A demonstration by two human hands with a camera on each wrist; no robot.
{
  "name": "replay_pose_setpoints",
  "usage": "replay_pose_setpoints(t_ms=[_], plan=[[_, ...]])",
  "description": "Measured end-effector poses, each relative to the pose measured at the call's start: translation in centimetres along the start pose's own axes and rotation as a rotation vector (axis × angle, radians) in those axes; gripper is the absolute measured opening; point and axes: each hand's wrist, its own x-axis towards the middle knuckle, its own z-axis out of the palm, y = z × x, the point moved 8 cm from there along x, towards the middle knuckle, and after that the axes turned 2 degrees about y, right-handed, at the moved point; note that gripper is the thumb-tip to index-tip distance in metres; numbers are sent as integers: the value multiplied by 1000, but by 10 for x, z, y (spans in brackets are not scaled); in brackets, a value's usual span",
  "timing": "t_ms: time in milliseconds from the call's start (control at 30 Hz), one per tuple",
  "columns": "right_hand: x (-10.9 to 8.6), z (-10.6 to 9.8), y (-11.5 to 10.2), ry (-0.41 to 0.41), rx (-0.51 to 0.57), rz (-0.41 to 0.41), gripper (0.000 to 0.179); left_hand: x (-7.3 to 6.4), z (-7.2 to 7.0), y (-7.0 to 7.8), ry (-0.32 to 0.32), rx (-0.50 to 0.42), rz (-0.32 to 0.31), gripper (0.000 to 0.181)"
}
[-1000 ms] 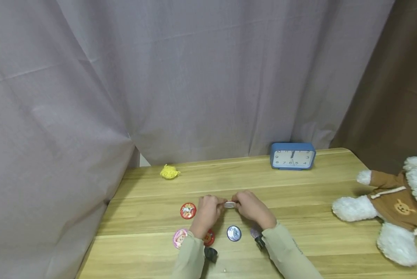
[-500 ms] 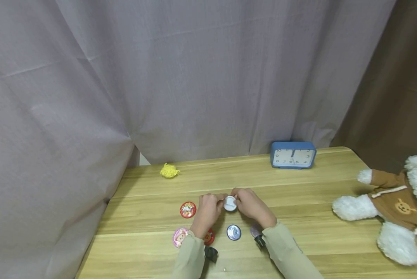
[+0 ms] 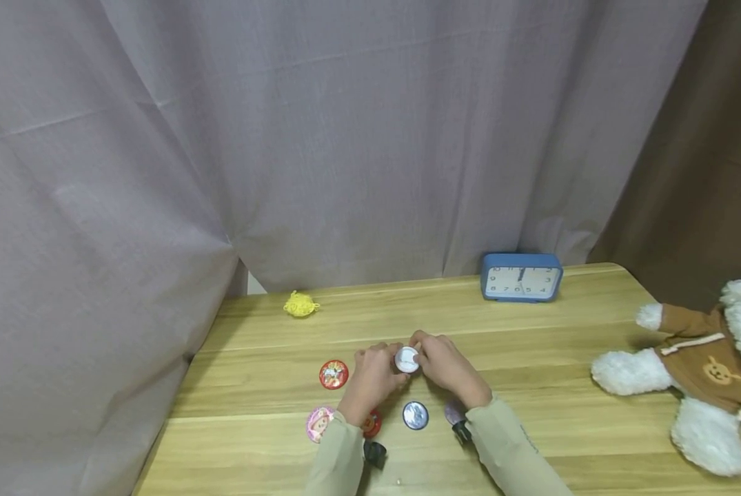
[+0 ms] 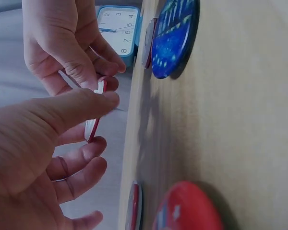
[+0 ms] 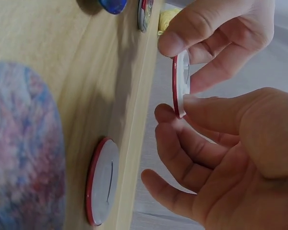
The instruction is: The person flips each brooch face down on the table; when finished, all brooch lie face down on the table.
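Observation:
A round pin badge (image 3: 407, 359) with a white back, a pin across it and a thin red rim is held above the table between both hands, back towards the head camera. My left hand (image 3: 371, 380) pinches its left edge, thumb and fingers spread around the rim. My right hand (image 3: 447, 368) grips the opposite edge; in the right wrist view its thumb presses on the white back of the badge (image 5: 184, 79). Just below the hands lies a blue badge (image 3: 415, 415). A red badge (image 3: 371, 422) is partly covered by the left wrist.
Left of the hands lie another red badge (image 3: 333, 374) and a pink badge (image 3: 319, 422). A purple badge (image 3: 453, 412) shows by the right wrist. A white-backed badge (image 5: 103, 182) lies face down. Behind are a yellow ball (image 3: 300, 304) and blue clock (image 3: 522, 277); a teddy bear (image 3: 711, 365) sits right.
The held badge has turned from nearly edge-on to show its white back and shifted slightly left. My left thumb has moved down around its lower edge.

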Motion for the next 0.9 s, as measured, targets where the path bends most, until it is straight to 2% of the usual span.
replay_pose_setpoints(t_ms=[200,433,567,900], plan=[[3,5,1,-49,7,5,23,0,4,-1,-6,19,-12,39],[0,9,-4,-101,-8,-101,20,-1,13,-3,-19,56,-32,42],[-2,13,-4,-115,-47,-76,21,-2,17,-5,-36,56,-46,42],[-5,17,-4,-117,-130,-19,21,-5,16,-4,-24,38,-43,40]])
